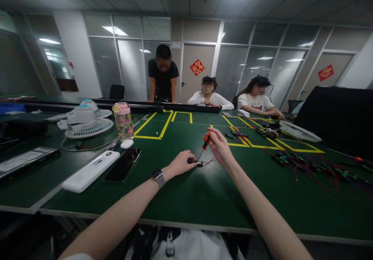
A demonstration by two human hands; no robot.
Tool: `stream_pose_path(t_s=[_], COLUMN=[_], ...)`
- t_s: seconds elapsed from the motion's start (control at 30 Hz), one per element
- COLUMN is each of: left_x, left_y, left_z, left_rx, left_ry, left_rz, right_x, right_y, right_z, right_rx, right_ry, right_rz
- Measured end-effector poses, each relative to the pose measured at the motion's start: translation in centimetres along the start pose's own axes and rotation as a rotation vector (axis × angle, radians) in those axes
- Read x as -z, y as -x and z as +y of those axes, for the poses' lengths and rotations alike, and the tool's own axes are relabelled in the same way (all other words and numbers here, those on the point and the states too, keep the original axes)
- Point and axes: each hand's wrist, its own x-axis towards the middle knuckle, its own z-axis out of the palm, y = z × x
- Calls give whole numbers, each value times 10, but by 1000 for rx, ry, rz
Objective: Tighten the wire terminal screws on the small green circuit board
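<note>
My right hand (pixel 218 143) is closed around the orange and black handle of a screwdriver (pixel 207 139). The screwdriver tilts, its thin shaft running down to a small dark part with wires (pixel 199 164) on the green table. My left hand (pixel 184 162), with a watch on the wrist, pinches the left end of that small wired part and keeps it against the table. Red and dark wires trail off its right side, beneath my right hand. The exact kind of the part is too small to make out.
Left of my hands lie a black phone (pixel 123 165), a white power bank (pixel 91 170), a pink-lidded bottle (pixel 123 122) and white fans (pixel 89 122). Bundles of wired parts (pixel 303 164) spread to the right, by a black screen (pixel 340 124). Three people are across the table (pixel 175 198).
</note>
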Motion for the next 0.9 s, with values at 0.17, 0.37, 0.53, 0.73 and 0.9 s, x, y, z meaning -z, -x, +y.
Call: stream_pose_path(t_s=[0.17, 0.37, 0.53, 0.73, 0.9], left_x=[1, 2, 1, 3, 3], left_y=[0, 0, 0, 0, 0], left_z=[0, 1, 1, 3, 3], left_rx=[14, 19, 15, 24, 32], left_ry=[2, -34, -13, -16, -1], left_rz=[-2, -10, -4, -7, -24], right_x=[-2, -2, -4, -7, -5], right_y=[0, 1, 2, 3, 3], right_z=[-1, 0, -5, -4, -4], right_rx=[37, 38, -1, -45, -32], right_ry=[2, 23, -16, -76, -36], right_rz=[63, 87, -18, -40, -28])
